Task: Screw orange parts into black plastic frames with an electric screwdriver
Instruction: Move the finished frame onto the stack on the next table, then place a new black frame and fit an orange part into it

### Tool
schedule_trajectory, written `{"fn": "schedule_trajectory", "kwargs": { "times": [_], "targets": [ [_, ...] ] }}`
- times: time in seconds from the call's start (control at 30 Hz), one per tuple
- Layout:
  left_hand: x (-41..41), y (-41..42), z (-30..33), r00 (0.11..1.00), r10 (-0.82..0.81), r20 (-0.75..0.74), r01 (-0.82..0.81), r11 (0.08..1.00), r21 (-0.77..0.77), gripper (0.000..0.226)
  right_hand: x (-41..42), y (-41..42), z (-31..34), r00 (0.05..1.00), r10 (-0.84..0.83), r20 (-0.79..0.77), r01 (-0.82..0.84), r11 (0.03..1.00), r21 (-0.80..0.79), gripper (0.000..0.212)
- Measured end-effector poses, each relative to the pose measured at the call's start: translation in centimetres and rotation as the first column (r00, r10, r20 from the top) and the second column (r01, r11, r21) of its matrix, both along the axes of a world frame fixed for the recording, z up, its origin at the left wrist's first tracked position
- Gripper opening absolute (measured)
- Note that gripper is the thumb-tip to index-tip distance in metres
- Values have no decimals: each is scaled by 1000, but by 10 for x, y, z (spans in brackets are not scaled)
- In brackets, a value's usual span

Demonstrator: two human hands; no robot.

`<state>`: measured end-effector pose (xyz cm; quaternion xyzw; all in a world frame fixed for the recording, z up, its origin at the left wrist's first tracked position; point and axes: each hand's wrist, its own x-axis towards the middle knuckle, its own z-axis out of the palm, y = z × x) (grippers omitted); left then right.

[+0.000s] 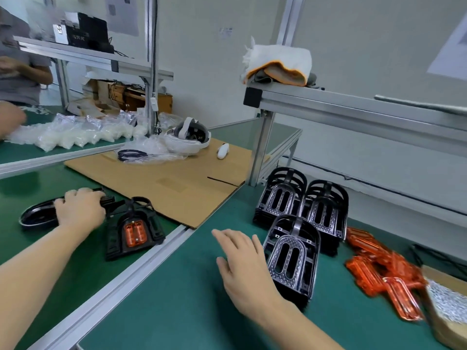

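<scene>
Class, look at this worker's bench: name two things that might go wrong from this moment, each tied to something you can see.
1. The right hand reaches beside the stacked black frames; a nudge might topple a stack.
2. The orange parts lie in a loose heap near the cardboard box, so one may snag or slide when picked.

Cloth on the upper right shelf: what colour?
White cloth with an orange hem, folded on the shelf; head view.

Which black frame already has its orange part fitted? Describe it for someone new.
Start at the cardboard sheet on the green bench. Just in front of its near edge, right of the left hand, lies a black frame. Unlike the empty frames stacked farther right, its centre glows orange.
</scene>
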<state>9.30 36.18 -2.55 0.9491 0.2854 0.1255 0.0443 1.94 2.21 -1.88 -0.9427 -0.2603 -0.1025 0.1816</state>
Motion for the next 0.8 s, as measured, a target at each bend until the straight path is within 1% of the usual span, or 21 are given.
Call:
{"fn": "schedule_trajectory", "kwargs": {
  "times": [0.07,0.1,0.13,0.17,0.2,0.23,0.27,0.3,0.33,0.37,0.43,0.5,0.6,0.7,0.8],
  "targets": [
    [1,-22,17,990,-25,138,25,1000,-3,49,-4,-16,4,998,-52,23,51,998,40,52],
    [1,-37,24,973,-81,217,87,996,-19,51,-6,-25,5,996,-87,34,84,994,65,51],
    [1,-57,31,943,-159,292,184,981,-59,54,-8,-33,6,991,-128,48,124,988,87,51],
    [-1,-81,37,900,-244,362,308,943,-129,56,-10,-42,7,982,-180,66,172,979,111,51],
    [-5,-109,41,851,-318,419,437,870,-228,56,-12,-51,8,968,-236,81,223,964,145,51],
    [-12,-137,43,808,-374,456,545,769,-335,54,-14,-59,8,952,-296,80,277,942,188,51],
    [-18,-165,41,773,-415,480,619,658,-429,50,-15,-66,8,933,-353,62,331,915,232,52],
    [-24,-193,37,749,-443,492,660,558,-503,46,-16,-73,8,913,-407,34,384,884,265,53],
    [-28,-218,32,740,-464,486,672,482,-562,44,-16,-80,8,889,-457,-1,438,853,284,54],
    [-30,-240,26,743,-482,465,662,425,-617,44,-16,-87,6,863,-503,-39,492,821,289,56],
    [-34,-275,14,759,-507,409,612,340,-714,49,-17,-96,1,814,-567,-126,578,766,282,57],
    [-35,-297,5,776,-502,380,567,295,-769,56,-19,-101,-4,778,-584,-231,628,731,267,61],
    [-32,-312,-2,799,-487,353,535,308,-787,58,-18,-102,-13,750,-563,-347,651,721,236,64],
    [-32,-317,-4,799,-484,357,533,296,-792,55,-15,-100,-17,746,-545,-384,654,708,266,59],
    [-36,-319,0,801,-457,387,543,283,-790,53,-15,-99,-17,751,-526,-400,647,707,285,63]
  ]
}}
